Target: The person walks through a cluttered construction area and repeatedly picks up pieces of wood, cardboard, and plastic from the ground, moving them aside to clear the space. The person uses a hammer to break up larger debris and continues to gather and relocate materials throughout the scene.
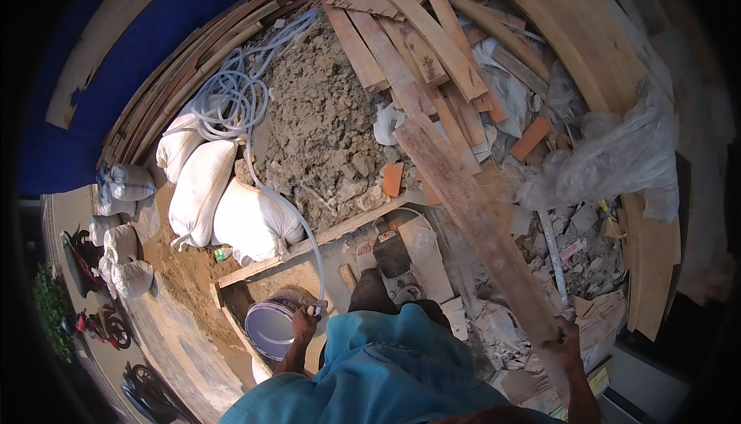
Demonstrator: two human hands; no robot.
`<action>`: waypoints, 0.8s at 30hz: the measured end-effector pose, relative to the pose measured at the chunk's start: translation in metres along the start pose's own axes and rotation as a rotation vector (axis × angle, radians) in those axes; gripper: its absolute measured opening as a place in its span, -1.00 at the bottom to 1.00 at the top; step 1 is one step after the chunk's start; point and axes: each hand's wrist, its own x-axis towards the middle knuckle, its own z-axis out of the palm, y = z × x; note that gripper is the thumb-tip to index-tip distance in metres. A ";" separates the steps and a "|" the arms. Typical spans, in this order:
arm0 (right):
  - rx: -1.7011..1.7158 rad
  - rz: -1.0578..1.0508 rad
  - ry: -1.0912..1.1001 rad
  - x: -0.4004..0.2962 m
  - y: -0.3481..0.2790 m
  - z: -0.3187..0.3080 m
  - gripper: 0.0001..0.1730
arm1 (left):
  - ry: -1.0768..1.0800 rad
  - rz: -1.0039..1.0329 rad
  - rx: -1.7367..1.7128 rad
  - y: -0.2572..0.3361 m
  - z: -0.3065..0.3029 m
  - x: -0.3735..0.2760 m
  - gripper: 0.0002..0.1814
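Note:
My left hand (305,324) is closed on the end of a clear plastic hose (317,250), beside the rim of a bucket (269,330) with greyish liquid in it. The hose runs back over white sacks to a loose coil on a soil heap. On the other side of my body, my right hand (564,343) grips the edge of a long, dirt-stained wooden plank (483,233). The plank slants away from me, its far end at the pile of boards.
Full white sacks (200,192) lie beside the soil heap (318,117). A low wooden edging board (347,227) crosses before my feet. Loose boards (399,59), rubble (579,250) and crumpled plastic sheeting (619,163) lie ahead and right. Motorcycles (98,328) stand at far left.

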 end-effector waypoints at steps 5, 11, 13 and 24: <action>0.061 0.068 0.070 0.022 -0.041 0.016 -0.57 | -0.081 -0.081 0.006 -0.025 0.002 -0.008 -0.58; 0.257 -0.151 0.011 0.125 -0.132 0.005 -0.51 | -0.065 -0.099 0.019 -0.013 -0.025 -0.016 -0.56; 0.276 -0.214 0.054 0.169 -0.185 -0.002 -0.50 | -0.059 -0.091 -0.038 -0.008 -0.034 -0.013 -0.57; -0.917 -0.840 0.496 0.321 -0.380 -0.047 -0.44 | -0.049 -0.051 -0.200 -0.030 -0.033 0.003 -0.63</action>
